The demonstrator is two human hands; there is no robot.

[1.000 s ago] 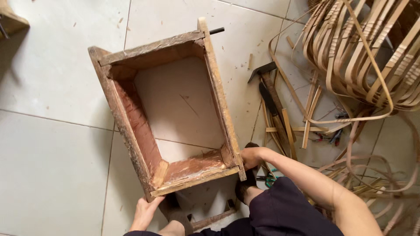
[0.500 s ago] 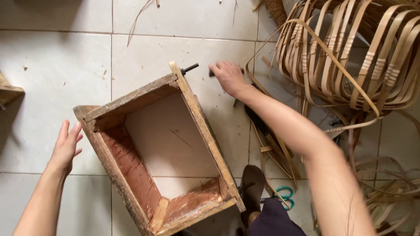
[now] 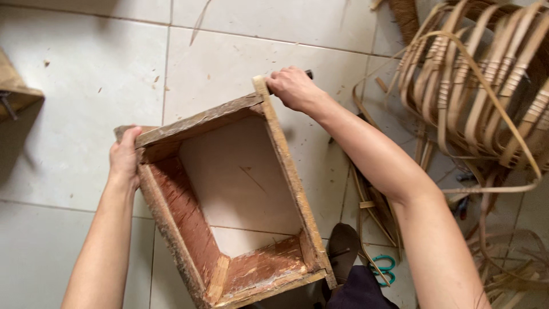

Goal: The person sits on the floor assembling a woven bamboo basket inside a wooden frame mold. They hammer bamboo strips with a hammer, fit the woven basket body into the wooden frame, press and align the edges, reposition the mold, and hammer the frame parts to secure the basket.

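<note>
- A wooden box frame [image 3: 229, 200], four rough, worn boards joined in a rectangle, open at top and bottom so the pale floor tiles [image 3: 74, 86] show through.
- It stands upright on the tiles, turned at a slant.
- Its inner faces are reddish-brown and streaked.
- The left hand [image 3: 124, 155] grips the far-left corner; the right hand [image 3: 293, 88] clasps the far-right corner, where one board's end juts past the joint.

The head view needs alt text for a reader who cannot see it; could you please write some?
Seen from above, a person grips a bottomless wooden box frame on a white tiled floor, left hand on its far left corner, right hand on its far right corner. A half-woven cane basket and loose strips lie to the right.
</note>
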